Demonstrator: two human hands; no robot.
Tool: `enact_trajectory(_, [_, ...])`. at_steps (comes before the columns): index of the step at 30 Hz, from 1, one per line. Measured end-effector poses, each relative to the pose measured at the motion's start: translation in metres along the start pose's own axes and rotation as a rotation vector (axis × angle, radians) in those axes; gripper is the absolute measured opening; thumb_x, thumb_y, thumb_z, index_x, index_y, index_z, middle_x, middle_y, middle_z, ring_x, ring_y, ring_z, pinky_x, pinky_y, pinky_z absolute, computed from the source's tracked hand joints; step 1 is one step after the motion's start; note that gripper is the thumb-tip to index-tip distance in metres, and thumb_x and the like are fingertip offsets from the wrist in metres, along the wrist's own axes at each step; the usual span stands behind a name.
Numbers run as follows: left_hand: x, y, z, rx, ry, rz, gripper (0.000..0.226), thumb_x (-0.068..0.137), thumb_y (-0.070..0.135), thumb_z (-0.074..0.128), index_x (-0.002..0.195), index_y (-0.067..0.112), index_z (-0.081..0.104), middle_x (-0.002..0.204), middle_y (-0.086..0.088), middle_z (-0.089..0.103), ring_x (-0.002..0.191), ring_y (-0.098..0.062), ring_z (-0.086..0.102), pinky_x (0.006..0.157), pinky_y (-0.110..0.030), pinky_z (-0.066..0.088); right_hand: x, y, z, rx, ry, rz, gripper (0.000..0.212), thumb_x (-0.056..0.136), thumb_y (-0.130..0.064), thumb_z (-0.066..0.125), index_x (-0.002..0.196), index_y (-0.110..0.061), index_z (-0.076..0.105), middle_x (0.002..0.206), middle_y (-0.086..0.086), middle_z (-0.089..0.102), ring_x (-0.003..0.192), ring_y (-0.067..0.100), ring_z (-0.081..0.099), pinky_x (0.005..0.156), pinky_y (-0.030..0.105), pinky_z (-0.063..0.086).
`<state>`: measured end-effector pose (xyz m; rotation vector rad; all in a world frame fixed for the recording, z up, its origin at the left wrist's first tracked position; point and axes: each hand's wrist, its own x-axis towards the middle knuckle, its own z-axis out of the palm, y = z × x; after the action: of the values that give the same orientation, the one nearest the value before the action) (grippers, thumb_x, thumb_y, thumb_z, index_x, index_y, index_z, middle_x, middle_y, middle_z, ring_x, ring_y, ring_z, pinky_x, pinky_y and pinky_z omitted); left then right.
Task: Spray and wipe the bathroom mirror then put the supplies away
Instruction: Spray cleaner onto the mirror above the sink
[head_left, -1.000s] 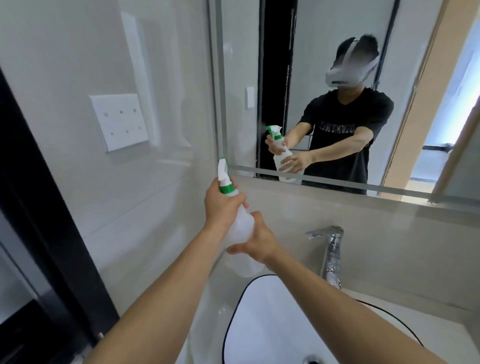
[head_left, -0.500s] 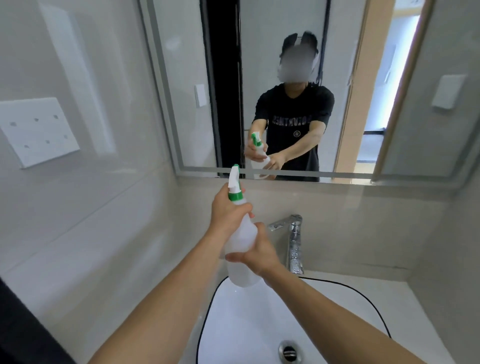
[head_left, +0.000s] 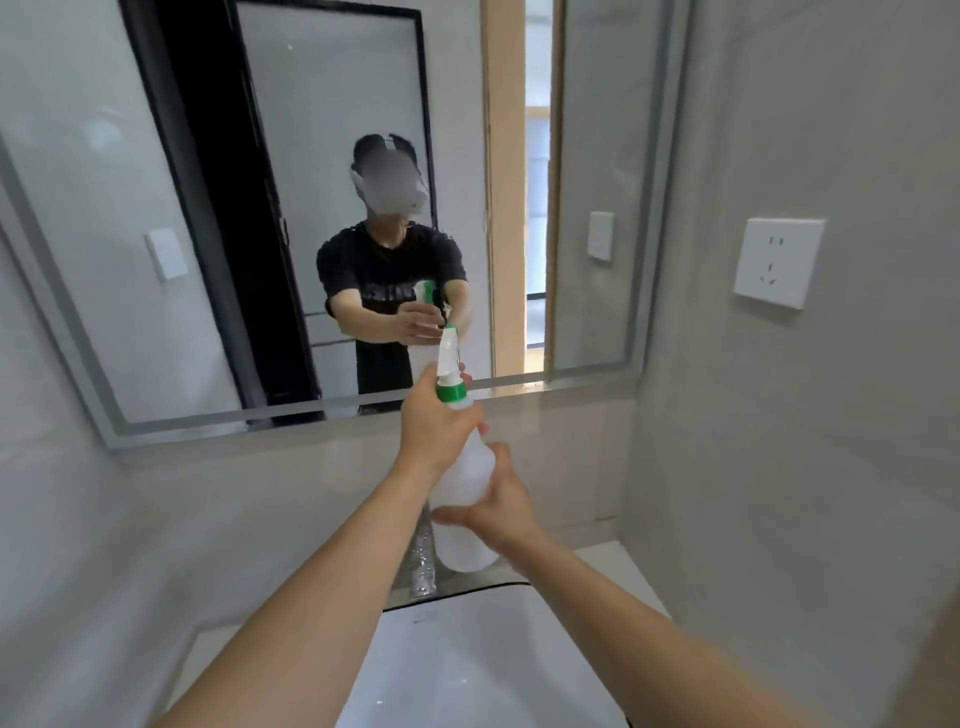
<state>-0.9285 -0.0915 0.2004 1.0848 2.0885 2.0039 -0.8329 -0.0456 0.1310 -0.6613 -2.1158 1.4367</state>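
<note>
White spray bottle (head_left: 464, 470) near-upright, nozzle twd mirror (head_left: 311, 208); L hand (head_left: 434, 428) grip at neck, R hand (head_left: 501, 506) on body.

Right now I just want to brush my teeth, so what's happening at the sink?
A person stands at the sink, holding a white spray bottle with both hands. The left hand grips the neck just below the green collar, by the trigger, and the right hand steadies the body lower down. The nozzle points at the mirror above the basin. No cloth is in view and no wiping has begun, so this looks like the spraying stage.
</note>
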Motion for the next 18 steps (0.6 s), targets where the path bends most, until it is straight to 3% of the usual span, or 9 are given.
enact_trajectory(3, [0.002, 0.01, 0.035, -0.058, -0.081, -0.003, 0.053, 0.074, -0.01, 0.075, 0.119, 0.012, 0.06, 0.102, -0.003, 0.063, 0.084, -0.024, 0.063, 0.056, -0.02, 0.056, -0.001, 0.007, -0.032, -0.018, 0.059, 0.011, 0.081, 0.065, -0.024, 0.09, 0.121, -0.029, 0.032, 0.114, -0.002, 0.058, 0.104, 0.022, 0.057, 0.079, 0.035, 0.049])
enact_trajectory(6, [-0.001, 0.014, 0.067, -0.057, -0.101, -0.02, 0.048, 0.063, 0.0, 0.078, 0.105, 0.016, 0.063, 0.092, -0.002, 0.065, 0.086, -0.033, 0.067, 0.069, -0.049, 0.062, -0.005, 0.018, -0.06, -0.027, 0.097, 0.048, 0.082, 0.063, -0.025, 0.091, 0.124, -0.027, 0.034, 0.116, -0.002, 0.059, 0.108, 0.023, 0.058, 0.09, 0.044, 0.053])
enact_trajectory(7, [-0.003, 0.015, 0.077, -0.051, -0.109, -0.025, 0.045, 0.059, 0.002, 0.077, 0.1, 0.015, 0.063, 0.087, -0.002, 0.065, 0.084, -0.035, 0.067, 0.07, -0.053, 0.061, -0.007, 0.023, -0.068, -0.026, 0.108, 0.063, 0.083, 0.061, -0.026, 0.091, 0.123, -0.027, 0.035, 0.116, -0.001, 0.06, 0.108, 0.024, 0.059, 0.092, 0.048, 0.053])
enact_trajectory(12, [-0.017, 0.01, 0.119, -0.088, -0.157, -0.048, 0.039, 0.052, 0.01, 0.071, 0.089, 0.01, 0.06, 0.076, -0.003, 0.063, 0.076, -0.043, 0.067, 0.067, -0.055, 0.059, -0.018, 0.049, -0.099, -0.041, 0.162, 0.116, 0.084, 0.056, -0.027, 0.091, 0.12, -0.027, 0.037, 0.11, -0.004, 0.06, 0.106, 0.023, 0.06, 0.092, 0.048, 0.053])
enact_trajectory(18, [-0.035, -0.003, 0.151, -0.102, -0.197, -0.068, 0.037, 0.068, -0.003, 0.076, 0.094, 0.016, 0.058, 0.083, -0.003, 0.063, 0.082, -0.034, 0.068, 0.074, -0.049, 0.061, -0.03, 0.079, -0.12, -0.051, 0.192, 0.153, 0.088, 0.054, -0.029, 0.09, 0.124, -0.031, 0.037, 0.11, -0.007, 0.06, 0.106, 0.021, 0.06, 0.09, 0.045, 0.054])
